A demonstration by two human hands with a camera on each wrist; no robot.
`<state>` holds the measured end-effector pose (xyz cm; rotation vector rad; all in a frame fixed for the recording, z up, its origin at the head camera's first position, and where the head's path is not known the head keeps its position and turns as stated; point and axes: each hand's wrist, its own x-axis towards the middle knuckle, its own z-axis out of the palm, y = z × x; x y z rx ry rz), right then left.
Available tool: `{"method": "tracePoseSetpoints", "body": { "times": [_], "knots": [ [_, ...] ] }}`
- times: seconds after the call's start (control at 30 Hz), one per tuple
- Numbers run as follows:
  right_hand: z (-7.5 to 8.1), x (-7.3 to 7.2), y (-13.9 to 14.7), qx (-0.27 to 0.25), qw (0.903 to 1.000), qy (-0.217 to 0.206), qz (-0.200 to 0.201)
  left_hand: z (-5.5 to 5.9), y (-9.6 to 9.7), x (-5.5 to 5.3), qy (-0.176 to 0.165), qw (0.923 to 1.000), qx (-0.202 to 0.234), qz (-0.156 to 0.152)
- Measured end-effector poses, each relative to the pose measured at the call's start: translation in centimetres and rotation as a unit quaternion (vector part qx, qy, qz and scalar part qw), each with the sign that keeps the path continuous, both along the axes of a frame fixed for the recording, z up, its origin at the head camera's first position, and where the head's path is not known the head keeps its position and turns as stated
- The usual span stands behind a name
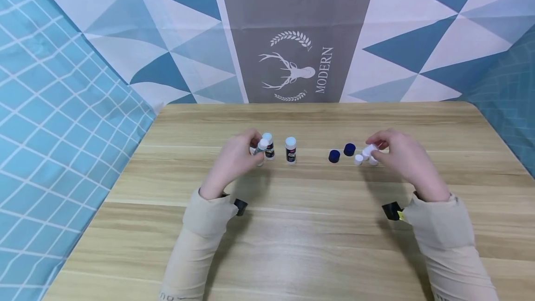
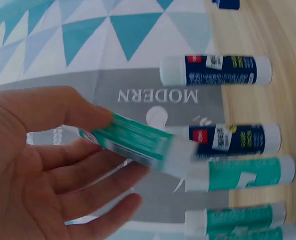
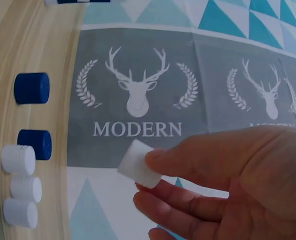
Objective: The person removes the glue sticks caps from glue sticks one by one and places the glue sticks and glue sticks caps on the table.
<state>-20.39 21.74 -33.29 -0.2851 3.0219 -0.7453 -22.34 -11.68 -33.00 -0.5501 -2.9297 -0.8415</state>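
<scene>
My left hand pinches a green-labelled glue stick between thumb and fingers, tilted in the left wrist view. Close beside it, several other green glue sticks stand on the table, mostly hidden behind the hand in the head view. Two navy-labelled glue sticks stand just to the right, one nearer the hand and another farther along. Over on the right, my right hand holds a white cap by thumb and fingertips. Below it, white caps sit in a small cluster on the table.
Two dark blue caps, one slightly nearer me than the other, lie between the glue sticks and the white caps. The wooden table meets a patterned cloth backdrop at its far edge.
</scene>
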Motion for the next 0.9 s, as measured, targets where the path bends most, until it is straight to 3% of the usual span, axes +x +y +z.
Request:
{"method": "tracePoseSetpoints", "body": {
  "times": [0.37,0.57,0.77,0.9],
  "knots": [
    [-1.7,-1.2,0.5,0.070,0.9955,-0.063,-0.011,0.0,-1.3,-0.1,-0.025,0.9958,-0.084,0.027],
    [-2.5,-1.5,0.6,0.076,0.9935,-0.081,-0.023,-0.6,-1.2,-0.3,-0.008,0.9848,-0.170,0.035],
    [-3.3,-2.0,0.6,0.084,0.9922,-0.089,-0.022,-1.1,-1.0,-0.7,-0.052,0.9721,-0.225,0.040],
    [-3.8,-2.2,0.5,0.086,0.9926,-0.082,-0.027,-1.3,-0.8,-0.8,-0.068,0.9697,-0.231,0.041]
  ]
}}
